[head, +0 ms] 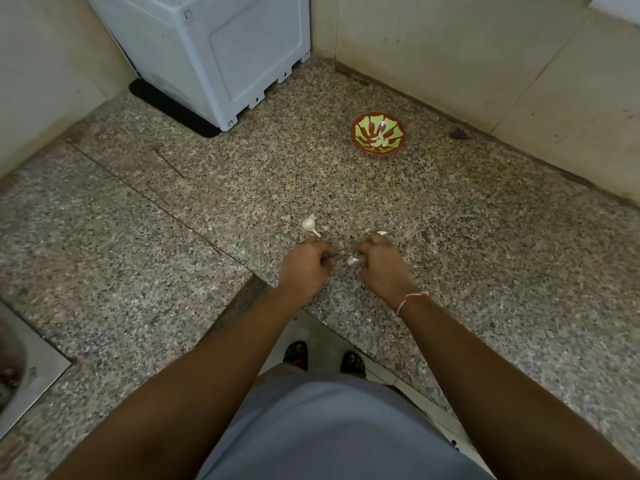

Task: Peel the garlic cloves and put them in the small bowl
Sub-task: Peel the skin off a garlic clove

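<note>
A small red and green bowl (378, 134) stands on the speckled granite counter (173, 202), far right of centre, with a few peeled garlic cloves (378, 141) inside. A garlic bulb piece with a stem (309, 224) lies on the counter just beyond my left hand (304, 265). My left hand's fingers are curled; whether they hold anything is hidden. My right hand (379, 265) pinches a bit of white garlic or skin (354, 260) between the two hands. Another pale clove (381, 233) shows just past my right hand's knuckles.
A white appliance (214, 46) on a black mat stands at the back left corner. Tiled walls close the counter at the back and right. A steel sink edge (31, 368) shows at lower left. The counter's front edge runs below my wrists.
</note>
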